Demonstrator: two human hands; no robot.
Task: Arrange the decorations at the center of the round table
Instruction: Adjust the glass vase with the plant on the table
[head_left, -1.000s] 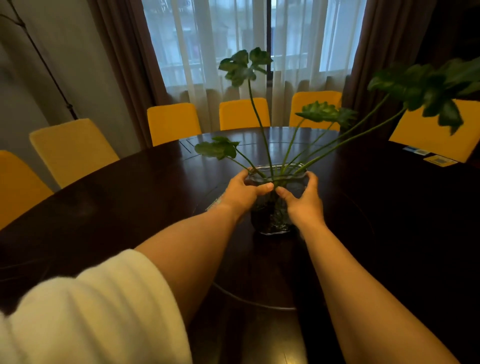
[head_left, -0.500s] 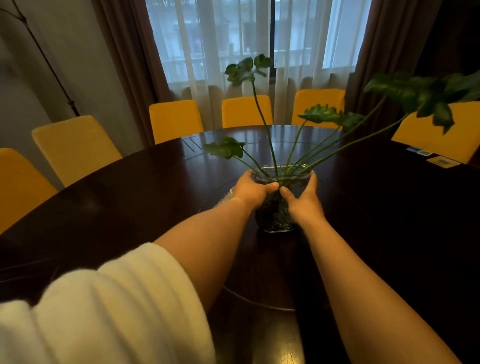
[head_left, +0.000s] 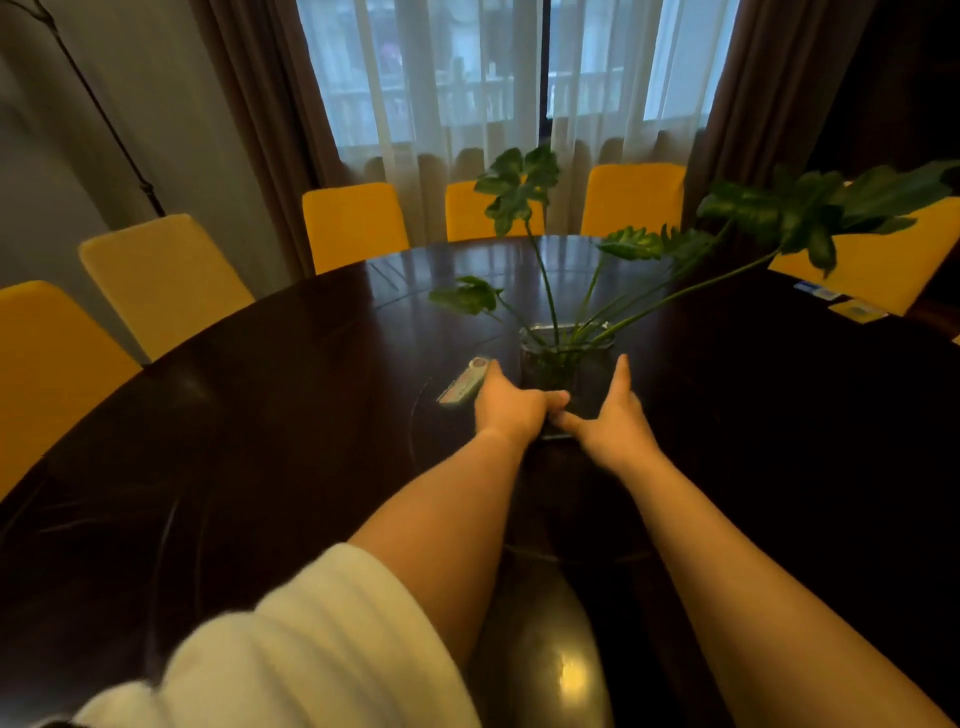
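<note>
A clear glass vase (head_left: 569, 358) with long-stemmed green leaves (head_left: 519, 187) stands near the middle of the dark round table (head_left: 260, 415). My left hand (head_left: 506, 405) cups the vase's lower left side, thumb across its front. My right hand (head_left: 608, 418) cups the lower right side, with the index finger up along the glass and the thumb at the base. The two thumbs nearly meet in front of the vase. The bottom of the vase is hidden behind my hands.
A small flat pale object (head_left: 465, 382) lies on the table just left of my left hand. Yellow chairs (head_left: 353, 223) ring the far edge before curtained windows. Small cards (head_left: 852, 312) lie at the far right. Leaves (head_left: 810, 208) reach out to the right.
The vase now stands farther from me on the table. Both hands have slid from near its rim down to its lower sides, and the pale object beside it has come into view.
</note>
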